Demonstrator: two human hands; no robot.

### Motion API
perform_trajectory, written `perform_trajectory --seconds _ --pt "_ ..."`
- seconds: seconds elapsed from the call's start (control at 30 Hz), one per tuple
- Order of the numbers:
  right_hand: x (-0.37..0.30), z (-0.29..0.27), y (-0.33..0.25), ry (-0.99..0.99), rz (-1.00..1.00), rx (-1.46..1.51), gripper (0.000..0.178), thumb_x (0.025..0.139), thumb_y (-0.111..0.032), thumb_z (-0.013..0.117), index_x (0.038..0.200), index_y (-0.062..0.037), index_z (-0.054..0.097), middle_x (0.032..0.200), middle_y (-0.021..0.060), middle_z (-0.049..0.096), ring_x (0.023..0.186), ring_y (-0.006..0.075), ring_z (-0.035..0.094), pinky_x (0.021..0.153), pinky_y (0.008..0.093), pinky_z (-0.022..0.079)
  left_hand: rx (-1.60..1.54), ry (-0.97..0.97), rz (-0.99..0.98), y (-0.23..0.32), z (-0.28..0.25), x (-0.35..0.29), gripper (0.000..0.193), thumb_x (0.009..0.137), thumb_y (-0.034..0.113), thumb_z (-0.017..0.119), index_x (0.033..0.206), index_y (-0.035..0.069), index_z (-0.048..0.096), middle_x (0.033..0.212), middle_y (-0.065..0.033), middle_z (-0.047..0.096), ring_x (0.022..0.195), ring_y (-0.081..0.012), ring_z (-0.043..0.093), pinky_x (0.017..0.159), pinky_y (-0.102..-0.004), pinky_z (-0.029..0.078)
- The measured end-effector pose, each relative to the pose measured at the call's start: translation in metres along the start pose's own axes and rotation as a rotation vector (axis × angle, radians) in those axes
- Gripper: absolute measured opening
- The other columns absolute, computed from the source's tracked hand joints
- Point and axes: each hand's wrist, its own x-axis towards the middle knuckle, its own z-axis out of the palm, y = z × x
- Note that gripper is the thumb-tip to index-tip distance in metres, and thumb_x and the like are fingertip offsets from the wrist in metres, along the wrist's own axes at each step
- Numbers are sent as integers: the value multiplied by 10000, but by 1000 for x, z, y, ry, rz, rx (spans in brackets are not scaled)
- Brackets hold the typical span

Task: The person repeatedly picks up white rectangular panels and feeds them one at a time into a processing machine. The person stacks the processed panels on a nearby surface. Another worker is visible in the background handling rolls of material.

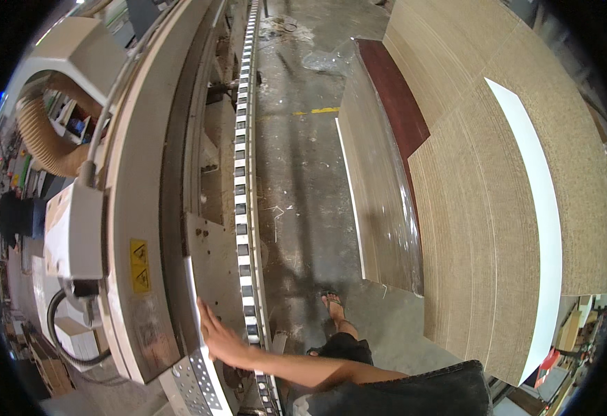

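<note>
My left hand (223, 341) reaches from the lower right to the long machine on the left. Its fingers are stretched out and lie flat against a narrow white strip or panel edge (192, 279), which runs along the machine's side. Nothing is gripped in it. Just below the hand is a metal plate with round holes (191, 383). A conveyor chain with black and white pads (242, 208) runs lengthwise, to the right of my fingers. My right hand is not in view.
On the right stand tall stacks of brown boards (477, 229), with a white strip (541, 229) on top. A film-wrapped stack (380, 187) stands nearer the aisle. The concrete floor (300, 208) runs between. A ribbed hose (43, 139) and another person (18, 216) are at far left.
</note>
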Motion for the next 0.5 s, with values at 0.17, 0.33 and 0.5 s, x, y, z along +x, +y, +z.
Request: perform_trajectory --seconds 0.17,0.33,0.5 --pt "19 28 34 29 240 -86 1014 1041 -441 607 1638 57 -44 1718 286 -89 1547 497 232 1157 463 485 -44 257 85 33 32 20 746 734 378 970 1195 -124 665 1264 -274 647 1036 -378 675 913 -456 574" --pt "-119 88 -37 -495 321 1200 1116 996 -808 334 1670 -15 -70 1769 149 -4 1629 277 6 1304 446 84 -73 258 58 84 49 11 808 737 582 882 1209 -55 729 1425 -291 584 1382 -438 504 1155 -542 375" --pt "-108 129 -65 -262 275 1391 1118 959 -873 184 1682 -51 -43 1769 147 60 1609 275 130 1297 418 79 -404 67 96 75 -5 -26 660 854 372 843 1401 62 644 1559 -308 470 1493 -431 400 1246 -501 270"
